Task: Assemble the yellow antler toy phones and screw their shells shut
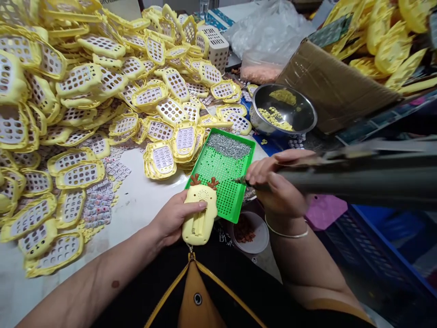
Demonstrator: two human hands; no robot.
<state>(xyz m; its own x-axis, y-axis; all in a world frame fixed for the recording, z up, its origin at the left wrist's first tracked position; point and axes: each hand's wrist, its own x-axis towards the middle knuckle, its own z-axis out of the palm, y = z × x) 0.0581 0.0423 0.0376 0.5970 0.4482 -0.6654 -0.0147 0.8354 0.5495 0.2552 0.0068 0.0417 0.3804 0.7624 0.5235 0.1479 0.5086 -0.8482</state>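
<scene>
My left hand (172,216) grips a pale yellow toy phone (200,230) with brown antlers, its thumb across the back. The phone's back faces up, showing speaker holes, screw holes and an open battery compartment. Wrapped round a dark power screwdriver (341,175), my right hand (282,184) is closed; the tool's body is smeared by motion. The thin bit points left over a green perforated tray (236,213). Small silver screws (228,146) are heaped at the tray's far end, with some scattered lower down. Whether the bit carries a screw is too small to tell.
Yellow phone shells (82,82) pile up across the left and back. A metal bowl (309,116) holds small yellow pieces. Behind it stand a cardboard box (327,86) and a plastic bag (269,27). A tub (261,243) of brown parts sits below the tray, a blue crate (385,269) right.
</scene>
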